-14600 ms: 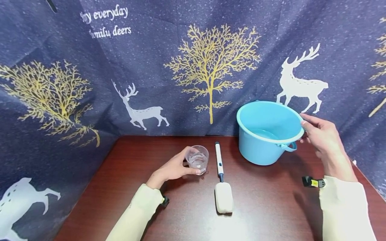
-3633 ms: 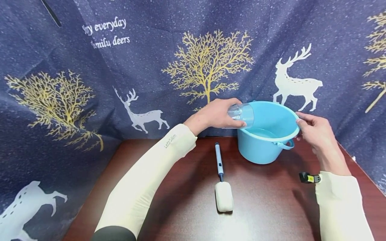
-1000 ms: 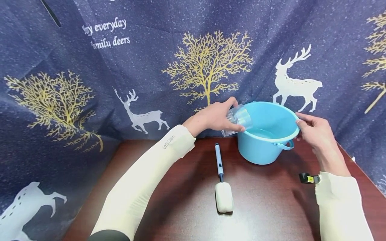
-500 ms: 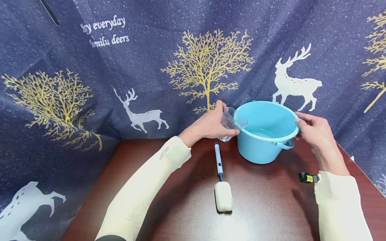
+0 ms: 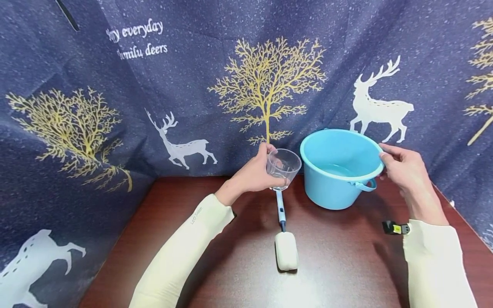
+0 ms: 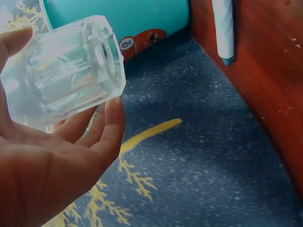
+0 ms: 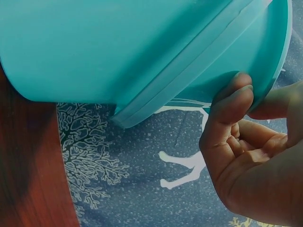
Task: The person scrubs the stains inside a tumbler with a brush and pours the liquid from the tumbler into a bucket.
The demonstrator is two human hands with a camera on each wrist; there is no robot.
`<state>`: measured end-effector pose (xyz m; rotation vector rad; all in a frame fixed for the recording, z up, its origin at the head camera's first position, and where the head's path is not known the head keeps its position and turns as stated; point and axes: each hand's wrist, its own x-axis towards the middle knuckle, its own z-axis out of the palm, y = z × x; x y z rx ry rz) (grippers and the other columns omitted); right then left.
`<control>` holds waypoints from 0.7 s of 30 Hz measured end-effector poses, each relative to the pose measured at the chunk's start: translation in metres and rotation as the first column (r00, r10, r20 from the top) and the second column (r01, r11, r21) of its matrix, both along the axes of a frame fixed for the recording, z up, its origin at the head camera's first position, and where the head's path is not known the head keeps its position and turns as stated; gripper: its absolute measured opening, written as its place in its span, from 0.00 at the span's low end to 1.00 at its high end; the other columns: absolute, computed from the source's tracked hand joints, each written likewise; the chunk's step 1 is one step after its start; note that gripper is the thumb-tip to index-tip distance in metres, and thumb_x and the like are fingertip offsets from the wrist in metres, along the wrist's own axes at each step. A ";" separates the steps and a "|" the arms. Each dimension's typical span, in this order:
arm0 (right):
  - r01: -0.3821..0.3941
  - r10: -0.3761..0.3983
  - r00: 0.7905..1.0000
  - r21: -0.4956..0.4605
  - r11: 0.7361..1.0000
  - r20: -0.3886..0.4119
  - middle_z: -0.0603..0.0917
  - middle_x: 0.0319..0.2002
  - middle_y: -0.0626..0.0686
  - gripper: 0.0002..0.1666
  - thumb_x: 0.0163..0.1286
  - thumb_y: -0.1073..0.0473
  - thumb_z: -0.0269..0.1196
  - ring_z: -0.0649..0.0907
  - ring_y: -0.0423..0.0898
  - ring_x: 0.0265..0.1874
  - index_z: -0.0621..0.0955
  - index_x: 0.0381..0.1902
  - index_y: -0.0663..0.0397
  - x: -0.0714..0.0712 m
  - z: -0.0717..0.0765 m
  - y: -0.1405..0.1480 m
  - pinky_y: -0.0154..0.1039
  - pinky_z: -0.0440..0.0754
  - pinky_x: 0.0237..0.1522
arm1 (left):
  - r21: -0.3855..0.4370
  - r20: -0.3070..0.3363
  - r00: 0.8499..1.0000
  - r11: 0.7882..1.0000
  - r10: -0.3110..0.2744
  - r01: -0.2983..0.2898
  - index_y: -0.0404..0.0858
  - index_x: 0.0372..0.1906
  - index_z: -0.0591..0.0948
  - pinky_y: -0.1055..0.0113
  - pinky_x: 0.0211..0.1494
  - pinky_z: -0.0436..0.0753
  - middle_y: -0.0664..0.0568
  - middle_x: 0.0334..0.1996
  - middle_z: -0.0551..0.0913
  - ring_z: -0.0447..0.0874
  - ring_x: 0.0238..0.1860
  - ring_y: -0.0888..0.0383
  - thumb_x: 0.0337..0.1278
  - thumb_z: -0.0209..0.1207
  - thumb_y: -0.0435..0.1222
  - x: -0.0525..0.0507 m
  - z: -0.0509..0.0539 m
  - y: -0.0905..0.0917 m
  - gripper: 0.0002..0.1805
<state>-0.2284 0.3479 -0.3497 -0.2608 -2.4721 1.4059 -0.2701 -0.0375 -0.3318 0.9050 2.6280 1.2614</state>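
My left hand (image 5: 252, 173) grips a clear plastic cup (image 5: 283, 167), fingers and thumb around its side. In the head view the cup is mouth-up with a slight tilt, just left of a light blue bucket (image 5: 333, 192) and apart from it. No water level shows in the cup (image 6: 61, 71) in the left wrist view. With thumb and fingers, my right hand (image 5: 408, 171) pinches the bucket's right rim; the right wrist view shows this hand (image 7: 251, 151) curled at the edge. What looks like shallow water lies in the bucket's bottom.
A long-handled sponge brush (image 5: 286, 252) lies on the dark red table (image 5: 239, 265), its handle pointing toward the back, its tip partly behind the cup. A navy curtain (image 5: 185, 85) with deer and trees hangs right behind the table.
Earlier the cup held water over the table, then was tipped at the bucket's left rim. In the last second my left hand drew it back left and turned it upright. My right hand stayed put.
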 end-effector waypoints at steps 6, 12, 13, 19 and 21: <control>-0.005 0.005 1.000 -0.007 1.000 -0.001 0.82 0.41 0.43 0.31 0.85 0.53 0.51 0.83 0.40 0.25 0.70 0.78 0.62 0.001 0.000 -0.001 0.34 0.85 0.27 | 0.000 0.008 0.999 0.999 -0.038 0.038 0.47 0.71 0.67 0.60 0.60 0.82 0.52 0.58 0.85 0.83 0.58 0.55 0.51 0.78 0.42 0.008 -0.013 -0.019 0.44; -0.013 0.013 1.000 -0.012 1.000 -0.015 0.81 0.35 0.35 0.31 0.85 0.53 0.51 0.82 0.39 0.23 0.70 0.78 0.62 0.000 0.000 0.000 0.34 0.85 0.26 | 0.017 0.017 0.999 0.999 -0.038 0.038 0.47 0.70 0.70 0.58 0.61 0.82 0.51 0.59 0.85 0.84 0.59 0.52 0.49 0.81 0.41 0.015 -0.026 -0.033 0.43; -0.012 0.012 1.000 -0.011 1.000 -0.017 0.81 0.35 0.36 0.31 0.85 0.53 0.51 0.82 0.39 0.23 0.70 0.78 0.62 0.000 0.001 0.001 0.34 0.85 0.26 | 0.018 0.015 0.999 0.999 -0.033 0.033 0.47 0.69 0.70 0.57 0.61 0.82 0.51 0.59 0.85 0.84 0.59 0.52 0.48 0.81 0.41 0.015 -0.028 -0.035 0.43; -0.007 0.007 1.000 -0.004 1.000 -0.004 0.80 0.36 0.36 0.30 0.85 0.53 0.51 0.83 0.39 0.24 0.70 0.78 0.62 0.000 0.000 0.001 0.34 0.85 0.27 | -0.017 -0.019 1.000 1.000 0.009 -0.010 0.47 0.68 0.72 0.57 0.60 0.81 0.51 0.59 0.84 0.83 0.57 0.51 0.45 0.82 0.42 0.019 -0.039 -0.047 0.44; -0.010 0.009 1.000 -0.008 1.000 -0.002 0.80 0.35 0.35 0.30 0.85 0.53 0.51 0.82 0.39 0.24 0.70 0.78 0.62 0.000 -0.001 0.001 0.34 0.85 0.27 | -0.029 -0.024 1.000 0.999 0.015 -0.016 0.46 0.68 0.72 0.56 0.60 0.81 0.49 0.59 0.83 0.83 0.57 0.51 0.45 0.83 0.41 0.021 -0.044 -0.051 0.44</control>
